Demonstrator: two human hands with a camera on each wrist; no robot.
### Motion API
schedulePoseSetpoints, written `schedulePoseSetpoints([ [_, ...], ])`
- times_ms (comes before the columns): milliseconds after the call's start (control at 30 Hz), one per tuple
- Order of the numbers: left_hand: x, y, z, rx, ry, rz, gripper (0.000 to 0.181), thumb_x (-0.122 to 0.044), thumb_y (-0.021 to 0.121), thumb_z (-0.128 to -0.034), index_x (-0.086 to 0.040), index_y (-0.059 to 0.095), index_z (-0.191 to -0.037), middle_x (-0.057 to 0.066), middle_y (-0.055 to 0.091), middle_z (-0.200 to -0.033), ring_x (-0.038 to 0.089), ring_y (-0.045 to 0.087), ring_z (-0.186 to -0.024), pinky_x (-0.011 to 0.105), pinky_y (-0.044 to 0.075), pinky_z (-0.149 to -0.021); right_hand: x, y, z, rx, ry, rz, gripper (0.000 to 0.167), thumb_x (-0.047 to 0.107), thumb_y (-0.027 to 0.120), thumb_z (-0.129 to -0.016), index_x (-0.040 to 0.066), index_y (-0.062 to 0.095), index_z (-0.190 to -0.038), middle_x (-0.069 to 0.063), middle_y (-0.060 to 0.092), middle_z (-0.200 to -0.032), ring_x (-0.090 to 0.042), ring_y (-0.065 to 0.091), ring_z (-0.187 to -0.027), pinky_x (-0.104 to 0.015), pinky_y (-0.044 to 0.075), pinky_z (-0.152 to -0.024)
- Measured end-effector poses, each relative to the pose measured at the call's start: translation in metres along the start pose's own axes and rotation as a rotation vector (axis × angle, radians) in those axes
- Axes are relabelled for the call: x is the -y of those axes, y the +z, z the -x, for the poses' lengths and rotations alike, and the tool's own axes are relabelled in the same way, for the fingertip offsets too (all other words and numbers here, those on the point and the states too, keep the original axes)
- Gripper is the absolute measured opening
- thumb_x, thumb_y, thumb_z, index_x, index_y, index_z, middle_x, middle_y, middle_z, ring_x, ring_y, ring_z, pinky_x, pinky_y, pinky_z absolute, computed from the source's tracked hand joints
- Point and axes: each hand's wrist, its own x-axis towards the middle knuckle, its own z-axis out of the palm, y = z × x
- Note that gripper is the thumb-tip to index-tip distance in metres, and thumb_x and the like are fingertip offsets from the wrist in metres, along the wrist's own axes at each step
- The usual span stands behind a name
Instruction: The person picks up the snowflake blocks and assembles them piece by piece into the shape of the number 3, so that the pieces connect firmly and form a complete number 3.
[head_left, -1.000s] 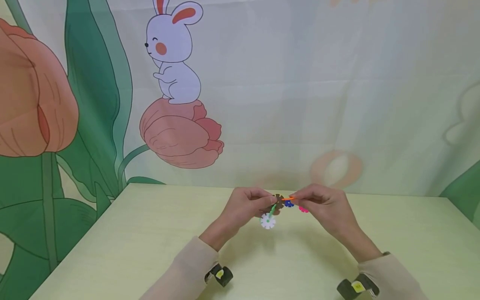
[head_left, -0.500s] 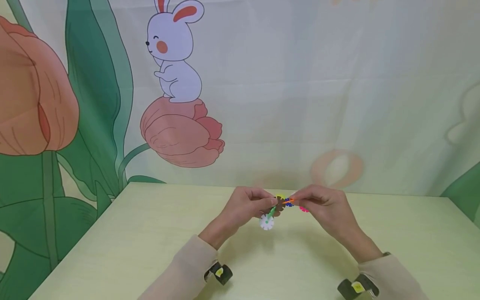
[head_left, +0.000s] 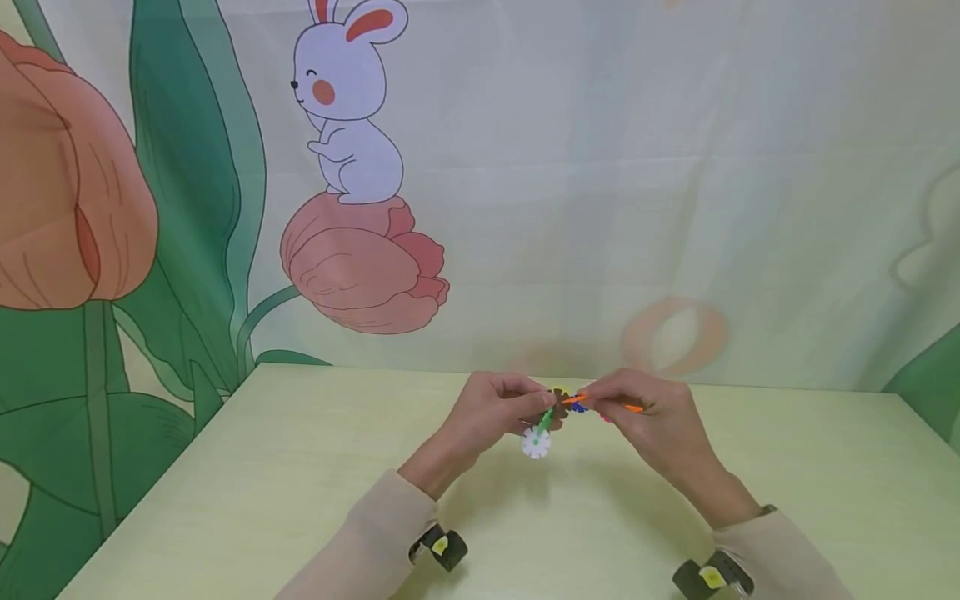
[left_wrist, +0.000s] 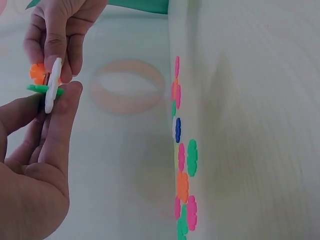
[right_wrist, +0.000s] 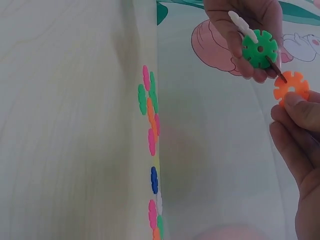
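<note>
Near the far side of the table, my left hand (head_left: 487, 421) pinches a brown notched snowflake disc (right_wrist: 277, 70). A green disc (right_wrist: 260, 49) is joined to the brown one, and a white disc (head_left: 536, 442) to the green, hanging lowest in the head view. My right hand (head_left: 663, 421) pinches an orange disc (right_wrist: 294, 86) between thumb and fingers. Its edge meets the brown disc's edge; how deep their slots engage I cannot tell. My left fingers hide part of the brown disc.
Several loose discs lie on the pale table (head_left: 315, 467) beyond my hands, among them a blue disc (right_wrist: 154, 180), a pink disc (left_wrist: 192, 212) and a green disc (left_wrist: 192, 157). Behind the table hangs a printed curtain (head_left: 525, 208) with a rabbit and tulips.
The orange disc in my right hand has tilted slightly against the brown disc. My right hand has shifted a little, and an orange piece now shows behind its fingers. The left hand stays almost still.
</note>
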Motion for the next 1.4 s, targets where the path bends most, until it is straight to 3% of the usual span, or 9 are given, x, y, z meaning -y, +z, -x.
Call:
schedulePoseSetpoints([
  [167,0.001,0.0,0.0,0.026,-0.002,-0.009,0.018,-0.017,0.078,-0.0988,0.0,0.081,-0.104,0.011,0.081,-0.096,0.025,0.079,-0.089,0.032,0.064,-0.078,-0.002,-0.005,0.0,0.037,0.184,-0.086,0.021,-0.012,0.08,-0.087,0.005,0.082,-0.097,-0.01,0.078,-0.091,-0.013,0.068,-0.071,-0.023,0.059,-0.069],
  [233,0.001,0.0,-0.001,0.033,0.001,-0.014,0.017,-0.017,0.078,-0.0983,0.0,0.081,-0.104,0.011,0.081,-0.096,0.024,0.079,-0.088,0.032,0.064,-0.078,-0.003,-0.006,0.0,0.045,0.215,-0.102,0.019,-0.011,0.079,-0.088,0.004,0.081,-0.099,-0.012,0.077,-0.091,-0.014,0.067,-0.071,-0.023,0.058,-0.069],
  [467,0.003,0.002,0.0,0.09,0.022,0.013,0.018,-0.012,0.078,-0.0977,0.0,0.08,-0.111,0.011,0.08,-0.101,0.028,0.078,-0.095,0.038,0.063,-0.088,-0.002,-0.004,-0.002,0.064,0.254,-0.114,0.019,-0.008,0.08,-0.09,0.002,0.081,-0.106,-0.006,0.078,-0.097,-0.015,0.07,-0.074,-0.024,0.059,-0.07],
  [767,0.004,0.003,0.0,0.035,0.013,0.061,0.021,-0.018,0.077,-0.0993,-0.002,0.079,-0.114,0.012,0.08,-0.102,0.027,0.079,-0.094,0.033,0.062,-0.085,-0.001,0.001,0.0,0.048,0.223,-0.107,0.022,-0.012,0.08,-0.087,0.005,0.08,-0.101,-0.005,0.077,-0.096,-0.014,0.076,-0.082,-0.025,0.062,-0.076],
  [867,0.004,0.004,0.0,0.006,0.018,0.09,0.02,-0.015,0.077,-0.0993,0.001,0.079,-0.112,0.015,0.079,-0.101,0.027,0.079,-0.091,0.037,0.063,-0.087,-0.002,0.002,0.0,0.062,0.199,-0.06,0.021,-0.01,0.081,-0.088,0.005,0.08,-0.103,-0.004,0.078,-0.097,-0.016,0.078,-0.088,-0.025,0.062,-0.08],
  [967,0.004,0.002,0.0,-0.02,0.008,0.106,0.019,-0.014,0.077,-0.0993,0.001,0.079,-0.111,0.015,0.079,-0.1,0.026,0.078,-0.088,0.038,0.064,-0.086,-0.005,-0.002,-0.003,0.084,0.226,0.019,0.022,-0.003,0.084,-0.089,0.005,0.079,-0.108,-0.005,0.079,-0.1,-0.021,0.079,-0.089,-0.025,0.062,-0.079],
  [1167,0.005,-0.001,-0.003,-0.026,-0.008,0.141,0.018,-0.011,0.077,-0.0991,0.003,0.078,-0.11,0.016,0.079,-0.099,0.024,0.078,-0.085,0.036,0.064,-0.085,-0.029,-0.016,-0.006,0.181,0.419,0.247,0.027,0.008,0.081,-0.095,0.002,0.075,-0.12,-0.011,0.077,-0.111,-0.03,0.074,-0.1,-0.027,0.061,-0.079],
  [1400,0.003,-0.002,-0.002,-0.025,-0.015,0.134,0.017,-0.012,0.079,-0.0972,0.001,0.079,-0.109,0.016,0.079,-0.099,0.027,0.078,-0.088,0.035,0.064,-0.084,-0.065,-0.019,-0.008,0.334,0.543,0.335,0.027,0.005,0.081,-0.092,-0.008,0.074,-0.115,-0.013,0.074,-0.101,-0.031,0.067,-0.093,-0.039,0.059,-0.077],
])
